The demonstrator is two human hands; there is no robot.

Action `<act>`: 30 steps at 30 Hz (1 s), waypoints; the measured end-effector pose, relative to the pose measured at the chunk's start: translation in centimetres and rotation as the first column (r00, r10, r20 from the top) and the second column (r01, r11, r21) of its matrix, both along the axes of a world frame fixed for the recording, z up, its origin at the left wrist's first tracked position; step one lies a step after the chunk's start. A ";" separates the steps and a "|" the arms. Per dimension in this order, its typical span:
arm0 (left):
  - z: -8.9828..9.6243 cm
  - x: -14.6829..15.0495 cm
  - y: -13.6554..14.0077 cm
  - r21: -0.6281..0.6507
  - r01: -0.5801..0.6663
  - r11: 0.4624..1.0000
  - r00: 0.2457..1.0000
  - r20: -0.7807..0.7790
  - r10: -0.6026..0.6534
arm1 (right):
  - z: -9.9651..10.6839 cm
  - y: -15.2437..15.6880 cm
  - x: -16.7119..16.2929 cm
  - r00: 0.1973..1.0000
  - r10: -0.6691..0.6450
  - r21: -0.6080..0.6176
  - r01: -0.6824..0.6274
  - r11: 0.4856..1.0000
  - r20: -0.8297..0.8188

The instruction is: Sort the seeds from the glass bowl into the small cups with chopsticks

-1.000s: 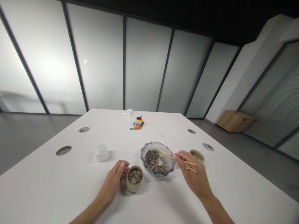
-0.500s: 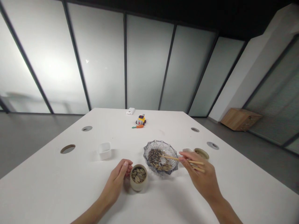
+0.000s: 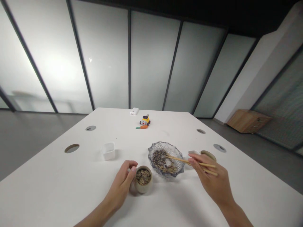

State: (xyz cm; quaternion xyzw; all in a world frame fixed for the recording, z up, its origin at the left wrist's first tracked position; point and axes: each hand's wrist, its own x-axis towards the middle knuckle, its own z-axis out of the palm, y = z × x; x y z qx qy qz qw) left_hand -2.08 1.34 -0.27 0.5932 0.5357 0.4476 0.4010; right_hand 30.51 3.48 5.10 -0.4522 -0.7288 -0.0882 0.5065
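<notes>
My right hand (image 3: pixel 214 176) is closed around wooden chopsticks (image 3: pixel 178 158), whose tips reach into a scalloped clear glass bowl (image 3: pixel 179 170). In the bowl, dark seeds (image 3: pixel 159 156) lie mostly at the left and paler sunflower seeds (image 3: pixel 170 168) toward the front. I cannot make out whether the tips pinch a seed. A small round pale cup (image 3: pixel 143 188) stands upright left of the bowl, with striped sunflower seeds (image 3: pixel 143 177) inside. Beside its left side is my left hand (image 3: pixel 123 180), thumb and forefinger apart, the thumb at the cup's rim.
A square white plastic container (image 3: pixel 109 154) stands at the left. Behind my right hand are a white dish (image 3: pixel 193 152) and a round olive lid (image 3: pixel 208 155). Farther back lie a toy car (image 3: pixel 145 120), an orange toy screwdriver (image 3: pixel 142 127) and a white box-shaped device (image 3: pixel 134 111). Round holes pierce the tabletop.
My left thumb and forefinger have spread apart beside the cup. My right hand still holds the chopsticks in the bowl, their tips slightly shifted. The whole view has drifted a little.
</notes>
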 end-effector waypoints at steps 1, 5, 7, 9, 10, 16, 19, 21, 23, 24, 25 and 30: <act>-0.1 -0.1 -0.1 -0.007 0.028 1.000 1.000 -0.014 -0.028 | 0.1 0.0 0.0 1.000 -0.003 0.000 0.003 1.000 0.006; -0.2 0.0 -0.6 -0.011 0.156 0.988 0.981 -0.116 -0.157 | 0.4 -0.1 0.0 0.998 0.045 0.009 -0.046 0.999 0.048; -0.2 0.3 -0.8 0.006 0.177 0.984 0.967 -0.188 -0.172 | 0.4 -0.1 0.1 0.996 0.074 0.002 -0.074 0.997 0.059; -0.2 0.5 -0.8 0.017 0.181 0.983 0.954 -0.245 -0.172 | 0.3 -0.2 0.2 0.995 0.083 -0.012 -0.083 0.996 0.055; -0.2 0.6 -0.8 0.019 0.183 0.983 0.949 -0.263 -0.172 | 0.3 -0.2 0.3 0.996 0.080 -0.020 -0.079 0.997 0.044; -0.5 0.7 -0.5 0.033 0.162 0.986 0.954 -0.261 -0.148 | 0.2 -0.2 0.5 0.991 -0.011 -0.080 0.000 0.997 -0.132; -0.3 0.7 -0.6 0.035 0.155 0.987 0.960 -0.241 -0.142 | 0.3 -0.3 0.6 0.980 -0.065 -0.120 0.043 0.992 -0.186; -0.1 0.7 -0.6 0.037 0.152 0.988 0.962 -0.236 -0.139 | 0.3 -0.2 0.8 0.982 -0.070 -0.123 0.049 0.991 -0.175; 0.0 0.7 -0.7 0.039 0.152 0.988 0.963 -0.233 -0.139 | 0.0 -0.1 0.9 0.990 -0.046 -0.101 0.033 0.994 -0.133; 0.0 0.7 -0.7 0.038 0.155 0.987 0.962 -0.232 -0.142 | -0.1 0.0 0.9 0.994 -0.023 -0.091 0.014 0.996 -0.104; 0.0 0.7 -0.7 0.036 0.158 0.987 0.962 -0.232 -0.146 | -0.1 0.1 0.9 0.997 0.005 -0.085 -0.012 0.996 -0.075; 0.0 0.7 -0.8 0.041 0.164 0.986 0.961 -0.234 -0.150 | 0.3 0.0 0.5 0.992 0.129 -0.097 -0.128 0.987 0.002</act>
